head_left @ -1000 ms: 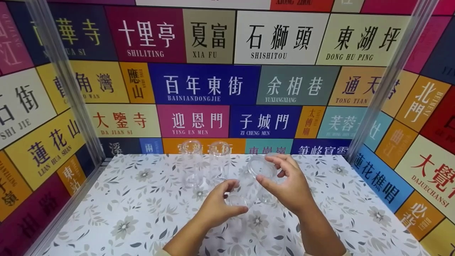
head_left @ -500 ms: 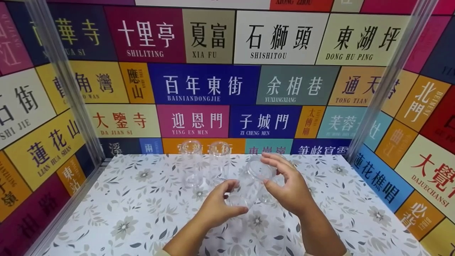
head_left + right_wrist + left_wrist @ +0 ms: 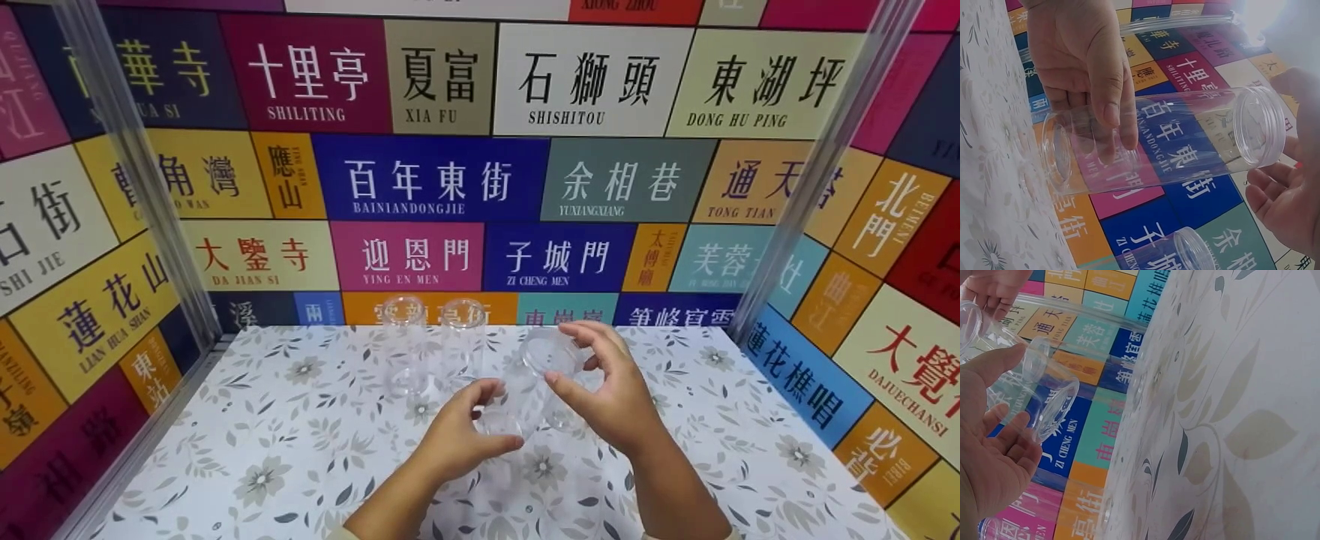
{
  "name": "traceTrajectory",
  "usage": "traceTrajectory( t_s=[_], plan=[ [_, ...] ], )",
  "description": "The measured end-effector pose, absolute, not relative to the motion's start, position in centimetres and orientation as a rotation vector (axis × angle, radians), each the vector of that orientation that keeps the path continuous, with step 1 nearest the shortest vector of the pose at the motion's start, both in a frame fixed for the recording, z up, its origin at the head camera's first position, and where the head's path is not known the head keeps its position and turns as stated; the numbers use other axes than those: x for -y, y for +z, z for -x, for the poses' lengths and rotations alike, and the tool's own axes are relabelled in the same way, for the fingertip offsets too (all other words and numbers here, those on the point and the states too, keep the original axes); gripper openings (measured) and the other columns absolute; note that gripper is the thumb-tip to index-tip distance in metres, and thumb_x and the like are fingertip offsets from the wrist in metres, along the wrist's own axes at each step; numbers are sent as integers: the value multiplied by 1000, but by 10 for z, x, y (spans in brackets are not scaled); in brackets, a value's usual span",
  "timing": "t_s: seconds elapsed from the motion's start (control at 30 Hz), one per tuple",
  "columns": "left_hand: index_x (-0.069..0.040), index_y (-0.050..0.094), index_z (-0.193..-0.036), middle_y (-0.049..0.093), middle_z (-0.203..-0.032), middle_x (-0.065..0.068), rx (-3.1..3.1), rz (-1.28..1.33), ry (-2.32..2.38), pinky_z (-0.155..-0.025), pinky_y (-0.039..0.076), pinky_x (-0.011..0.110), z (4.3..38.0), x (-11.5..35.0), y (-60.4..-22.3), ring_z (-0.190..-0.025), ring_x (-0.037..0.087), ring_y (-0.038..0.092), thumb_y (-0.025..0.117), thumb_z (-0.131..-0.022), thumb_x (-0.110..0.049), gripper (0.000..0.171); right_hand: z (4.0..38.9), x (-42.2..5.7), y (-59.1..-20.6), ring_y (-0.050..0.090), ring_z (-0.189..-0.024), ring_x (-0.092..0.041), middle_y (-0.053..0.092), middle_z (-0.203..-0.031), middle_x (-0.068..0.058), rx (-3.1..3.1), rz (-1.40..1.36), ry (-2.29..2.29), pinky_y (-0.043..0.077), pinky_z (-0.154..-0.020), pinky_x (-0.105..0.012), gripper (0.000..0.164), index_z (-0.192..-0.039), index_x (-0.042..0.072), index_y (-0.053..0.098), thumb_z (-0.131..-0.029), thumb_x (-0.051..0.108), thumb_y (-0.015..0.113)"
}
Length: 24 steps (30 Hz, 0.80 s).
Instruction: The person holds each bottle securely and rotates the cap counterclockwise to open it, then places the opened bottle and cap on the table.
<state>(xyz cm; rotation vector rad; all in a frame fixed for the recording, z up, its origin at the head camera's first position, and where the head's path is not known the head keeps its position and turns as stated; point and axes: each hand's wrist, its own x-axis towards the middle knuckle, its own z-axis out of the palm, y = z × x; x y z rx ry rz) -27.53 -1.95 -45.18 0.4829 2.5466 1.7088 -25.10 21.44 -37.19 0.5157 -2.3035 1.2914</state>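
A clear cylindrical plastic jar point(image 3: 1174, 174) is held tilted above the patterned table, its lidded top toward my right hand. My left hand point(image 3: 461, 435) grips the lower body of the jar, thumb on one side and fingers on the other. At the top, my right hand point(image 3: 611, 390) holds the clear ridged lid point(image 3: 1261, 126) between thumb and fingers. In the left wrist view the left hand point(image 3: 994, 444) curls beside the jar's base point(image 3: 1058, 410), with the right hand point(image 3: 996, 289) at the far end.
Two more clear jars, a left one point(image 3: 405, 349) and a right one point(image 3: 463, 341), stand upright at the back of the flower-patterned table point(image 3: 315, 450). Another clear jar point(image 3: 1193, 247) is behind the held one. Walls covered in colourful signs surround the table.
My right thumb and fingers have shifted back and forth a little around the lid. The left hand has kept its grip on the jar and has not visibly moved.
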Motion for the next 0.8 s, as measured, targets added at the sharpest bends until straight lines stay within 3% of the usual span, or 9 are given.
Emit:
traceTrajectory(
  t_s=[0.13,0.37,0.63,0.8],
  plan=[
    [-19,58,-149,66,-148,5,-2548,-488,1702,-122,47,53,274,19,-451,-140,29,58,96,-79,-37,82,251,-213,-370,50,-114,-11,56,-144,3,2321,-434,1283,49,-93,-33,60,-142,24,67,-87,34,89],
    [-18,58,-149,66,-148,3,-2555,-505,1701,-121,48,53,275,19,-451,-138,26,58,97,-78,-37,82,251,-212,-368,51,-110,-13,60,-143,4,2361,-369,1272,50,-93,-31,60,-140,22,70,-86,38,91],
    [-19,59,-148,65,-149,5,-2550,-487,1689,-122,47,53,276,19,-452,-138,25,58,96,-79,-38,82,250,-214,-369,57,-120,-14,62,-148,6,2351,-423,1271,51,-95,-27,54,-139,21,71,-88,27,88],
    [-16,57,-151,65,-150,5,-2543,-489,1694,-123,46,52,277,18,-452,-139,25,58,96,-78,-38,85,250,-215,-371,56,-130,-11,62,-149,10,2341,-490,1253,49,-98,-28,52,-141,26,70,-91,18,82]
  ],
)
